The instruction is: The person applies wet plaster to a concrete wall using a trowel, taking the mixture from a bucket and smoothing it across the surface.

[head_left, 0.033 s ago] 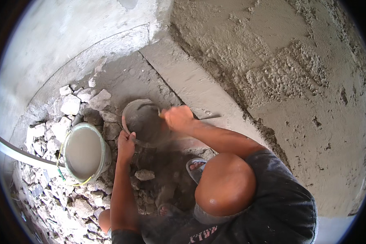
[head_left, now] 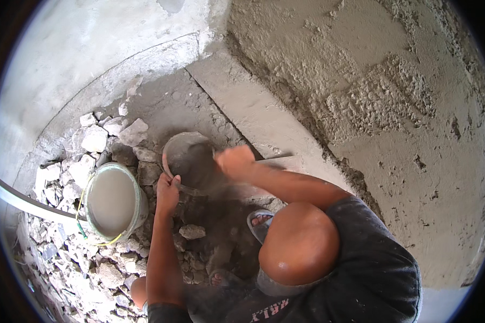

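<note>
My left hand (head_left: 168, 185) is closed on the near-left rim of a grey, mortar-caked bucket (head_left: 179, 138), thumb over the edge. Inside the bucket lies a dark grey mix, partly blurred. At the bucket's right side my right hand (head_left: 236, 161) is a fist, smeared by motion. It appears to grip a trowel, whose blade is hidden in the bucket. To the left stands a second bucket (head_left: 140, 212), pale-rimmed and holding cloudy grey water, with a yellow-green handle (head_left: 111, 243) hanging down its side.
Broken rubble (head_left: 95, 139) surrounds the water bucket. A long pale bar (head_left: 35, 206) reaches in from the left. Beyond the hands runs a concrete ledge (head_left: 237, 102), below a rough plastered wall (head_left: 355, 97). My sandalled foot (head_left: 260, 223) and bent knee (head_left: 299, 245) are close to the mixing bucket.
My right hand has shifted slightly and is more blurred. The trowel's thin bent neck, seen earlier over the bucket, no longer shows clearly. My left hand stays on the rim.
</note>
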Motion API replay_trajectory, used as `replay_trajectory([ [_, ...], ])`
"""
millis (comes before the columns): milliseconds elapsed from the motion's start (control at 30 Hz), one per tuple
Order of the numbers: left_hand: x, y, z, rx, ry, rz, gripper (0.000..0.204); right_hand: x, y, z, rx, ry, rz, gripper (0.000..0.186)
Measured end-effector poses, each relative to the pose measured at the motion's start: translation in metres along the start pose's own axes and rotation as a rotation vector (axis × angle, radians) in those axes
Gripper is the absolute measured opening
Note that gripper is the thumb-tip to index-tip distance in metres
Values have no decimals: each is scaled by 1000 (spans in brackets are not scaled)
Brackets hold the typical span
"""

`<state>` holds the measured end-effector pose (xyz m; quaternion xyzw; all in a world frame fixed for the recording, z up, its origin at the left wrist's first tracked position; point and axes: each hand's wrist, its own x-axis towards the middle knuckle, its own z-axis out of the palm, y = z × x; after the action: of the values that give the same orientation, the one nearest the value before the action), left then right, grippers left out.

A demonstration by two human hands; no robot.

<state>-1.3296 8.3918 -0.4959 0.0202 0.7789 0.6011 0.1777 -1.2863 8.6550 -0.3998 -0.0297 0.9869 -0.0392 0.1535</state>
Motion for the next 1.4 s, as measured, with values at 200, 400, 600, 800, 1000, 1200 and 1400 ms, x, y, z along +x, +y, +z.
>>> replay_trajectory([
  [200,-7,17,3,35,40,-18,20,-15,3,-6,365,-149,-95,27],
  [400,-5,13,2,-27,31,53,21,4,11,-11,144,15,-63,27],
  [600,-9,17,2,84,49,7,20,-3,-5,-4,-50,-101,-54,21],
  [800,-14,20,5,11,54,-28,23,-18,3,-34,477,-248,-35,36],
  [1000,-9,20,8,-3,49,89,25,2,12,-1,59,122,-58,24],
  [1200,-13,13,3,173,67,-8,18,-21,-3,-27,323,-92,-114,34],
  [1400,-10,-6,6,32,80,-50,21,0,28,-16,267,-89,-91,30],
])
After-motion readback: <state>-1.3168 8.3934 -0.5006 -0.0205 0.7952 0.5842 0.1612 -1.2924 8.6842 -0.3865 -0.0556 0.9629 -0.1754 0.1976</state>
